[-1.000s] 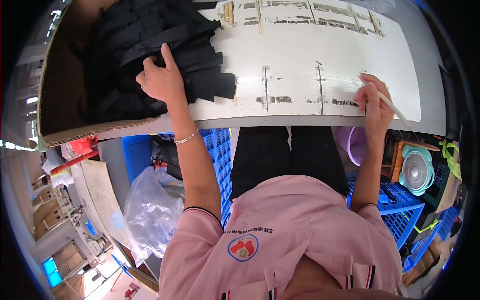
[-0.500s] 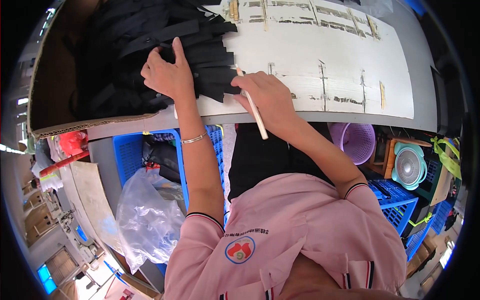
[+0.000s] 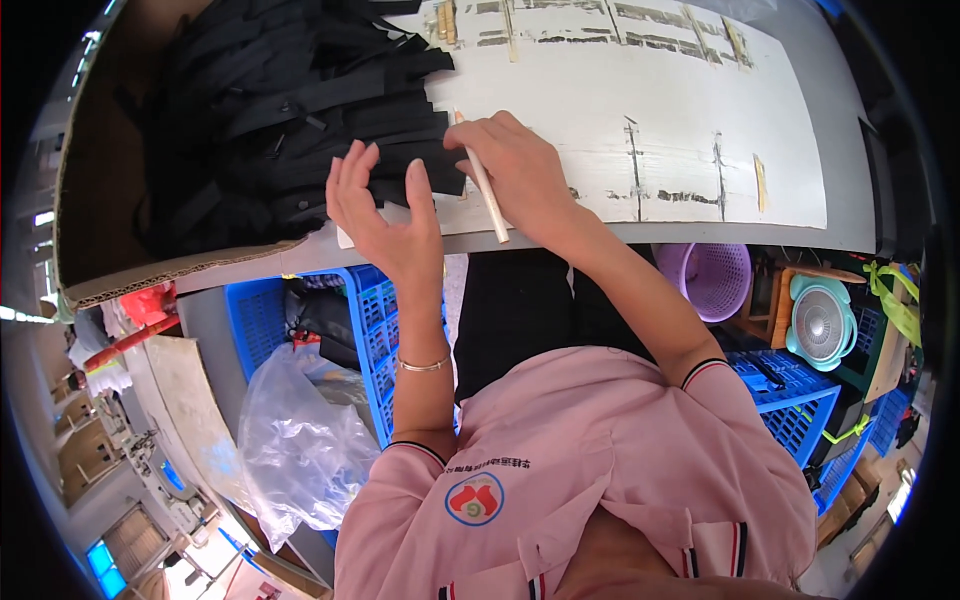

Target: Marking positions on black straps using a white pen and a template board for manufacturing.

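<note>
Black fabric strips [image 3: 270, 125] lie in a thick, overlapping pile at the left, their cut ends fanning out toward a white board [image 3: 660, 110]. Over the near edge of that pile is my left hand [image 3: 385, 220], fingers spread and the thumb apart, with nothing visible in its grasp. My right hand [image 3: 525, 180] is closed around a white pencil [image 3: 488, 195], its pointed end facing away from me near the strip ends. The board under the right hand carries dark marks and bits of tape.
An open cardboard box side [image 3: 100, 170] surrounds the pile at the left. Below the table edge stand a blue crate [image 3: 375, 350], a clear plastic bag [image 3: 300, 440], a purple basket [image 3: 715, 285], a small turquoise fan [image 3: 822, 325] and another blue crate [image 3: 790, 400].
My left hand has come off the strips, moving nearer and to the right, and its fingers have opened. The right hand with the pencil has shifted slightly left.
</note>
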A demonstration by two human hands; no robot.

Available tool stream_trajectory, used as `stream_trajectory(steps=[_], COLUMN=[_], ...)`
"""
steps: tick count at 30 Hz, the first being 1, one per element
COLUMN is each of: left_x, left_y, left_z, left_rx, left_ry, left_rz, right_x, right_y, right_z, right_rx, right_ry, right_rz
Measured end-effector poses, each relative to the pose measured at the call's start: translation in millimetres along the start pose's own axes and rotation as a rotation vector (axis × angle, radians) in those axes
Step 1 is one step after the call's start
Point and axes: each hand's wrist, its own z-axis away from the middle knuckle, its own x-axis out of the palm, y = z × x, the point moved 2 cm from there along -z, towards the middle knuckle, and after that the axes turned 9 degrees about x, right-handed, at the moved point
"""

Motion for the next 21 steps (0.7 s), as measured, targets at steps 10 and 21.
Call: stream_trajectory(steps=[10,21], left_x=[9.4,41.7], left_y=[48.9,73.3], left_z=[19.8,42.3], left_rx=[0.184,0.22], left_ry=[-0.428,-0.689], left_rz=[0.063,0.071], right_x=[-120.3,-276.0], right_y=[55.7,122.7], right_z=[31.4,113.8], right_rx=[0.256,0.424], right_ry=[-0.012,0.148], right_rz=[-0.044,0.062])
